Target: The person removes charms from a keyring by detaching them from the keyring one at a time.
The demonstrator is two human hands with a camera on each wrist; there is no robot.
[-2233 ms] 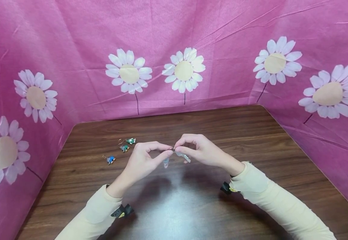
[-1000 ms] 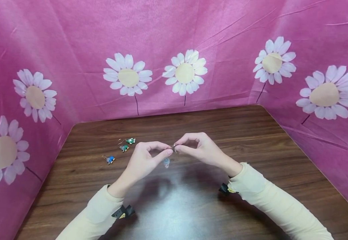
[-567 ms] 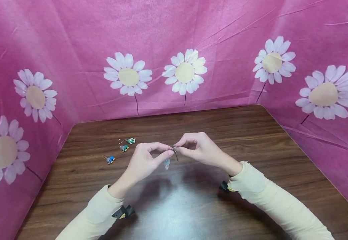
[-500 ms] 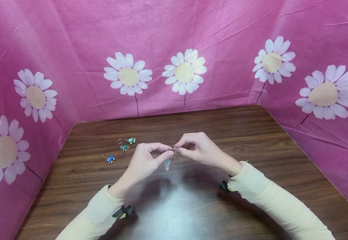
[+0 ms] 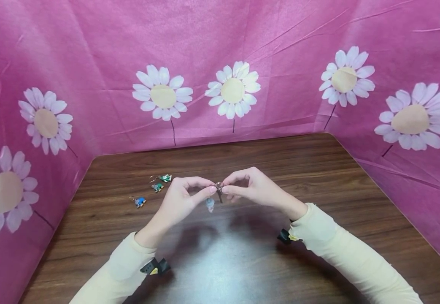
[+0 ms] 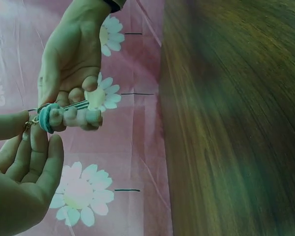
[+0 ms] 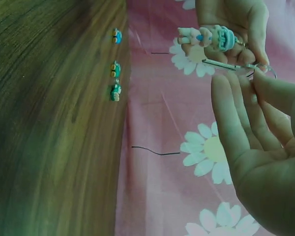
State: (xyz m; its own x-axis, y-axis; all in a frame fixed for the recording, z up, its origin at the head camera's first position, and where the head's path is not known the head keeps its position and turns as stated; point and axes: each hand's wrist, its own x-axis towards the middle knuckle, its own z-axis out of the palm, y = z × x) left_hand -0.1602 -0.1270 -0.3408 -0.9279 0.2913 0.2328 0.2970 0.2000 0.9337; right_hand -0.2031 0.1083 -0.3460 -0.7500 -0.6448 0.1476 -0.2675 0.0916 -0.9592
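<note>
My left hand point(image 5: 182, 200) pinches the metal fitting of a figurine keychain point(image 5: 210, 204) between thumb and index finger. The small figurine point(image 6: 71, 117), with a teal frilled top and pale body, dangles below those fingertips. Facing it, my right hand point(image 5: 257, 190) pinches a metal key ring point(image 7: 271, 72) between thumb and forefinger. A key point(image 5: 220, 196) hangs from the ring between both hands' fingertips, and its narrow blade point(image 7: 217, 64) lies beside the figurine in the right wrist view. Fingertips partly cover where ring and keychain meet.
Left of my hands, on the brown wooden table point(image 5: 280, 160), lie a blue figurine keychain point(image 5: 140, 202), a green one point(image 5: 157, 187) and a green-and-white one point(image 5: 165, 178). A pink cloth point(image 5: 280, 50) with daisies encloses the table's back and sides.
The key first stuck out to the right below my right fingers; now it hangs down between both hands. The fingertips have shifted slightly and the ring shows more. The table keychains have not moved.
</note>
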